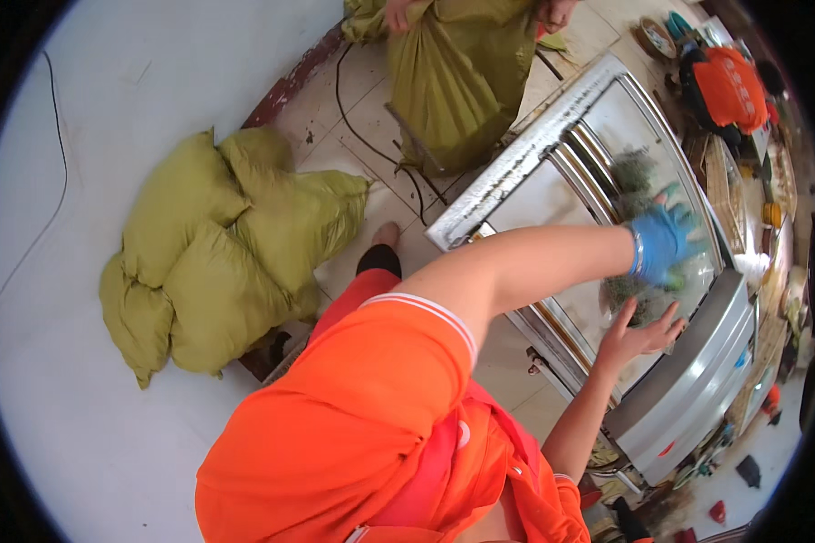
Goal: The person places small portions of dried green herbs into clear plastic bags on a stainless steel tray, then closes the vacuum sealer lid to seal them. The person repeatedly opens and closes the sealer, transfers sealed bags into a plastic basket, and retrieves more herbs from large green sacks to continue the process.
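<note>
My left hand (666,242), in a blue glove, reaches over a white-topped machine (521,195) with a silver frame. Its fingers look spread, though slightly blurred. Grey-green fluffy clumps, perhaps dried plant matter (632,169), lie on the machine's top near the glove; part of them is hidden under it. Bare and with fingers apart, my right hand (638,337) hovers at or touches the near edge of a second clump (620,290); contact is hard to tell. No object shows in its grasp.
Full yellow-green sacks (213,262) are piled against the white wall at left. Across from me, another person's hands hold a large sack (462,81). A black cable (358,127) crosses the tiled floor. At far right are an orange garment (732,86), a round basin (654,38) and clutter.
</note>
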A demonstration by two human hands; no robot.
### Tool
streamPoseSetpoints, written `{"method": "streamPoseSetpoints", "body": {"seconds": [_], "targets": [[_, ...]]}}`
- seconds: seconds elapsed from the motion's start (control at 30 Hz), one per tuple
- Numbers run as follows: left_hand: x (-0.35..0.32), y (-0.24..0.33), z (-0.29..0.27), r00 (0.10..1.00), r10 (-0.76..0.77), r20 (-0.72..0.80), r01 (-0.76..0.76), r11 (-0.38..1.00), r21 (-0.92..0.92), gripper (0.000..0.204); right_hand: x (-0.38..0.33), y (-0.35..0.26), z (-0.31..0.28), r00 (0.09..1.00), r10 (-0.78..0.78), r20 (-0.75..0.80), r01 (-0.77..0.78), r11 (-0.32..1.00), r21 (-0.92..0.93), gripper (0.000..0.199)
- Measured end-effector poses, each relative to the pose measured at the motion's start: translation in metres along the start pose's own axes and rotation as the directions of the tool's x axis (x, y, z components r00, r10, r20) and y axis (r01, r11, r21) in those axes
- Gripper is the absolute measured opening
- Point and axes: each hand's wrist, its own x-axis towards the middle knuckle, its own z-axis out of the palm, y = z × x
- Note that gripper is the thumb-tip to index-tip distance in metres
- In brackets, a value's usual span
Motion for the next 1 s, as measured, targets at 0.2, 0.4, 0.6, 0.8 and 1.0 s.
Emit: {"method": "streamPoseSetpoints", "body": {"seconds": [0.2,0.4,0.6,0.8,1.0], "targets": [[-0.193,-0.022,-0.115,0.952,-0.080,-0.296,-0.017,0.950,-0.313,0.053,-0.032,-0.135,-0.007,0.966,-0.243,0.091,0.191,0.902,0.387,0.063],[-0.394,-0.129,-0.276,0.782,-0.604,-0.150,0.556,0.786,-0.269,0.042,-0.002,-0.302,0.042,0.879,-0.371,0.299,0.174,0.834,0.524,0.052],[-0.511,-0.219,-0.367,0.393,-0.827,-0.402,0.880,0.465,-0.097,0.040,0.066,-0.398,0.206,0.858,-0.254,0.446,-0.037,0.836,0.547,0.096],[-0.557,-0.256,-0.368,0.200,-0.890,-0.411,0.876,0.350,-0.332,0.038,0.131,-0.473,0.292,0.826,-0.135,0.548,-0.297,0.722,0.625,0.126],[-0.540,-0.267,-0.343,0.008,-0.974,-0.225,0.734,0.159,-0.661,0.039,0.084,-0.549,0.295,0.470,-0.354,0.809,-0.718,0.380,0.583,0.081]]}}
